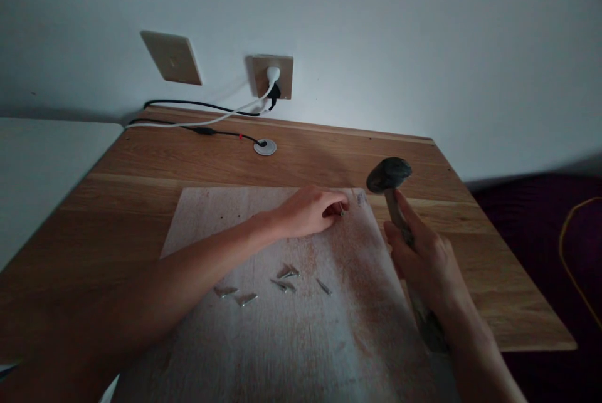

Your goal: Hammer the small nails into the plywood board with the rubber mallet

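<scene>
My left hand (310, 212) reaches across a pale, worn wooden board (282, 353) to its far right part. Thumb and fingertips are pinched round a small nail (342, 210), mostly hidden by the fingers. In my right hand (427, 262) is a hammer (389, 175), gripped by the handle with its dark head up, beyond the board's right edge. Several loose silver nails (286, 272) lie scattered mid-board, with a single nail (324, 287) apart on the right. Small dark dots (222, 217) show near the far edge; I cannot tell whether they are nail heads or holes.
Under the board is a wooden desk (498, 303) against a white wall. Black and white cables (207, 120) run along its back to a wall socket (286, 77). A round cable grommet (265, 148) sits behind the board. Dark purple fabric (527, 227) lies to the right.
</scene>
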`<state>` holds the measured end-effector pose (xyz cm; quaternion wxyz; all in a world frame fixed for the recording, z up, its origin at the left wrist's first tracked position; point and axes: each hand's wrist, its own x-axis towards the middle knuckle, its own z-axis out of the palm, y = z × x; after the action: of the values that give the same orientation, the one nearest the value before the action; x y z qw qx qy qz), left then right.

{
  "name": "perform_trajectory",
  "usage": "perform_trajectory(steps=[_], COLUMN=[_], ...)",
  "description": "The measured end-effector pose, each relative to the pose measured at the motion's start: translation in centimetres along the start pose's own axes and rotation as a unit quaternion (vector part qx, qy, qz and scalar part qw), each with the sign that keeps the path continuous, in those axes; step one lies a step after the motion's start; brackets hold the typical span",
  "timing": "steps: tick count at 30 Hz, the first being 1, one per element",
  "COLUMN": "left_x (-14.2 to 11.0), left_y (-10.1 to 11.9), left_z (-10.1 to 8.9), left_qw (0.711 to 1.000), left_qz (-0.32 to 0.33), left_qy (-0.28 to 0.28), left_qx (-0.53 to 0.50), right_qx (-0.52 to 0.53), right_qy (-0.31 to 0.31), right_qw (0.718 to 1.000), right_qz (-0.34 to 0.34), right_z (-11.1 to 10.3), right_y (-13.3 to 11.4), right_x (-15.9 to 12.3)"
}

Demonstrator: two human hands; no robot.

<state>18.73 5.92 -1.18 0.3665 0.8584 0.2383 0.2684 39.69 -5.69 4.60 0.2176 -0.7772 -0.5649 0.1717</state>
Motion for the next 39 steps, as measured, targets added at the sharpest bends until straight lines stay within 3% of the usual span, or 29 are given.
perform_trajectory(steps=[2,4,7,9,16,18,20,24,26,30,32,35,39], left_x=[0.0,0.0,-0.1,-0.1,-0.1,-0.1,-0.1,-0.1,-0.1,-0.1,-0.1,-0.2,-0.2], left_y=[0.0,0.1,0.1,0.1,0.0,0.0,0.1,0.0,0.0,-0.1,-0.1,-0.1,0.0], left_z=[0.0,0.0,0.0,0.0,0.0,0.0,-0.1,-0.1,-0.1,0.0,0.0,-0.1,-0.1], left_qw=[1.000,1.000,1.000,1.000,1.000,1.000,1.000,1.000,1.000,1.000,1.000,1.000,1.000], left_qz=[0.003,0.004,-0.004,-0.008,-0.004,-0.003,-0.002,-0.001,0.003,0.009,0.009,0.004,0.000], left_qy=[0.000,0.003,0.002,0.000,0.002,-0.001,-0.002,-0.002,-0.002,0.004,0.006,-0.001,-0.001], left_qx=[0.000,0.000,0.001,0.001,0.004,0.004,0.003,-0.002,-0.004,-0.003,-0.003,-0.010,-0.005], right_qx=[0.086,0.226,0.435,0.520,0.667,0.675,0.676,0.655,0.610,0.441,0.351,0.236,0.152], right_qy=[-0.008,-0.029,-0.068,-0.102,-0.237,-0.274,-0.289,-0.267,-0.228,-0.124,-0.101,-0.094,-0.068], right_qw=[0.996,0.971,0.885,0.827,0.672,0.648,0.643,0.672,0.730,0.880,0.927,0.966,0.986], right_qz=[0.026,0.069,0.149,0.188,0.217,0.220,0.217,0.217,0.205,0.129,0.086,0.045,0.031], right_z=[-0.3,-0.7,-1.4,-1.8,-2.8,-3.1,-3.3,-3.2,-2.7,-1.3,-0.8,-0.6,-0.3], right_y=[0.2,0.4,0.7,1.0,2.4,2.6,2.7,2.4,2.1,1.7,1.6,1.4,1.2], right_x=[-0.6,-1.2,-1.8,-2.1,-2.7,-2.6,-2.4,-2.3,-2.5,-2.8,-3.0,-3.3,-3.3])
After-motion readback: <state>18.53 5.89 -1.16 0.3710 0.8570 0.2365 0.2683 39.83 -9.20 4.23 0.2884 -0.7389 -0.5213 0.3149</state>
